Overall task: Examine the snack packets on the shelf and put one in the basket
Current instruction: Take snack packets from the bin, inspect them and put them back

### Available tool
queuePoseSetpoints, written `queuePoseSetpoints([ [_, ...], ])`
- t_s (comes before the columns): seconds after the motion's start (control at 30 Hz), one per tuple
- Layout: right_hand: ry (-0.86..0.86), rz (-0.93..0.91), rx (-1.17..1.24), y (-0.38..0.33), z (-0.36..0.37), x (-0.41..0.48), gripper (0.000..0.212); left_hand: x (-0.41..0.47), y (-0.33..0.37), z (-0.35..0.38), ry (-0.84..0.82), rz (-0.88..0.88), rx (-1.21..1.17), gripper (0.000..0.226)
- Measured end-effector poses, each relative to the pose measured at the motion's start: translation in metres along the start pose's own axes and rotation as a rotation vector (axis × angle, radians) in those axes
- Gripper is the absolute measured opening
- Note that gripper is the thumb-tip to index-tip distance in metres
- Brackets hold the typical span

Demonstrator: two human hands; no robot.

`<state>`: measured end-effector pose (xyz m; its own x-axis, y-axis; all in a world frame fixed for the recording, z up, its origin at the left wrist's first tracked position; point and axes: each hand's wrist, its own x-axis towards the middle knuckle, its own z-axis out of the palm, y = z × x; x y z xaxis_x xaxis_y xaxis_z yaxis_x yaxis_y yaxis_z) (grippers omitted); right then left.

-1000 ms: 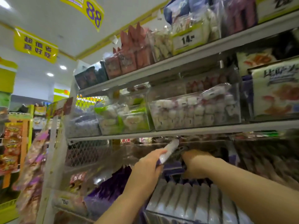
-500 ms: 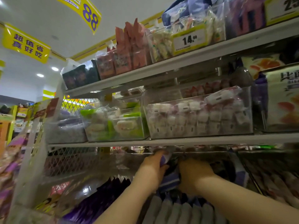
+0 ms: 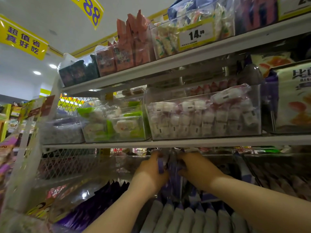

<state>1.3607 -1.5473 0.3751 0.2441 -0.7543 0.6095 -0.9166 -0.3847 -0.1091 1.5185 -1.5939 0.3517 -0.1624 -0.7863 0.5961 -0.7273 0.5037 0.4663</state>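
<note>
under the 14.99 tag (image 3: 196,35), left hand (image 3: 149,176) and right hand (image 3: 197,169) pinch purple snack packets (image 3: 173,180).

under the pale grey middle shelf (image 3: 218,141), the packet (image 3: 161,165) at its centre is purple with a white edge. nearer the front stand grey-white packets (image 3: 193,219) with purple tops; toward the left edge, dark purple packs (image 3: 94,204). on the middle shelf sit white-and-pink sweets (image 3: 202,121) and white-and-green sweets (image 3: 116,125). the top shelf (image 3: 185,60) has salmon-orange cartons (image 3: 129,44), black packs (image 3: 75,73) and a yellow-edged white price tag (image 3: 196,36) with black numerals. hanging signs (image 3: 21,39) are yellow with purple characters.
</note>
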Motion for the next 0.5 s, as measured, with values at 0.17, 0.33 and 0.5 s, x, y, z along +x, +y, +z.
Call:
queuePoseSetpoints([
  [0.17,-0.018,0.007,-0.007,0.005,-0.008,-0.004,0.009,0.0,-0.004,-0.002,-0.066,0.161,0.513,0.068],
  [0.33,-0.011,0.007,-0.014,-0.002,-0.009,-0.01,0.012,0.005,0.011,-0.006,0.015,0.258,0.75,0.069],
  [0.5,-0.212,-0.058,-0.08,0.001,-0.029,-0.011,0.027,-0.013,-0.001,-0.014,0.039,0.316,0.726,0.087],
])
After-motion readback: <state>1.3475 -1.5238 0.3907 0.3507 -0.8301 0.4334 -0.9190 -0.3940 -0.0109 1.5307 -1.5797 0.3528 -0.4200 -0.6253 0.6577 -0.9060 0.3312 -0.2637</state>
